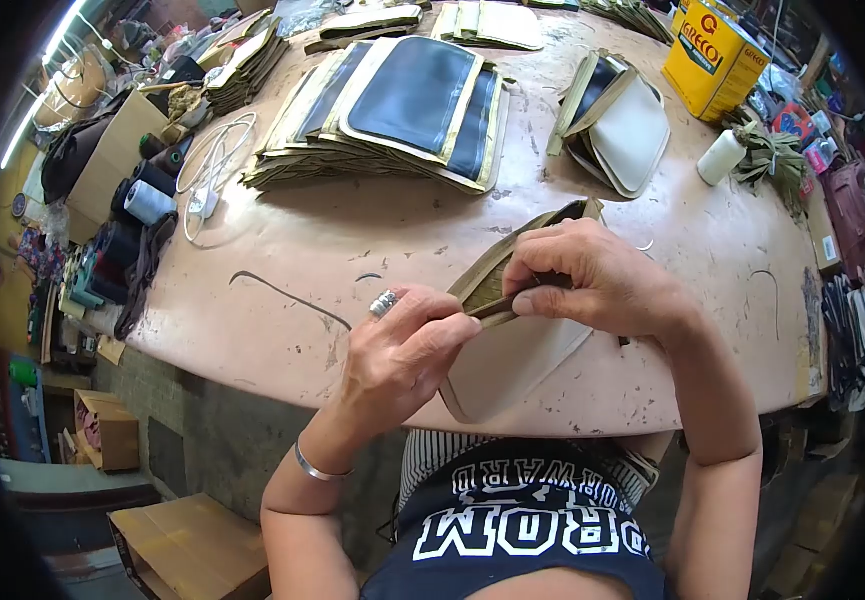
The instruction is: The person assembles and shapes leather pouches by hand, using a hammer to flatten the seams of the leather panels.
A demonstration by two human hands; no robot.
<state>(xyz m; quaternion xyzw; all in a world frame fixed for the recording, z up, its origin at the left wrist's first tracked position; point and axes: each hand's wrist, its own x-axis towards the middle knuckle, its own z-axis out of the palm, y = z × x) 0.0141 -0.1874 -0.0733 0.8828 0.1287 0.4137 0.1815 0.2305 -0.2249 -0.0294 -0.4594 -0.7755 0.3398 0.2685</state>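
Both hands hold one sewn fabric pouch (518, 365) at the table's near edge, its pale flat side towards me and its olive-brown trim along the top. My left hand (403, 345), with a ring and a bracelet, pinches one end of the trim. Thumb and fingers of my right hand (593, 275) are closed on the same trim a little to the right. Between the edges an olive inside shows. Farther back stands a similar pouch (628, 145), pale and partly open. A big stack of dark-panelled pouch pieces (408, 95) lies at the back centre.
A yellow can (715, 60) and a white bottle (721, 158) stand at the right. Thread spools (150, 203) and a white cable (215, 165) lie at the left. Dark thread (293, 297) lies on the pinkish table (243, 350). Cardboard boxes (193, 545) sit on the floor.
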